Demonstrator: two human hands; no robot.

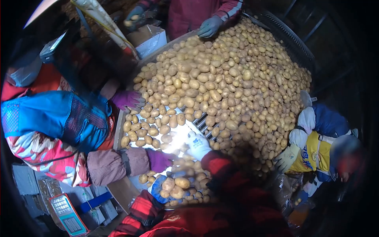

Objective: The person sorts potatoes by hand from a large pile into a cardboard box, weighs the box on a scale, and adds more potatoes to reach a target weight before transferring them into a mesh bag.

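Note:
My left hand [158, 190], in a blue and white glove, cradles several potatoes [177, 192] low in front of my body. Most of its fingers are hidden beneath them. My right hand [198, 146], in a white glove, reaches over the tabletop beside the edge of the big potato heap [237, 79]. Its fingers point away from me, look stretched out and hold nothing that I can see; glare blurs their tips. More loose potatoes [189, 166] lie between my two hands, close to my body.
At left, a person in purple gloves [158, 161] reaches over the table. Across, another in grey-blue gloves [210, 27] works near a white box [152, 41]. At right is a person's pale glove [287, 158]. Dark metal bars [203, 123] show beneath the heap. A calculator-like device [68, 213] lies lower left.

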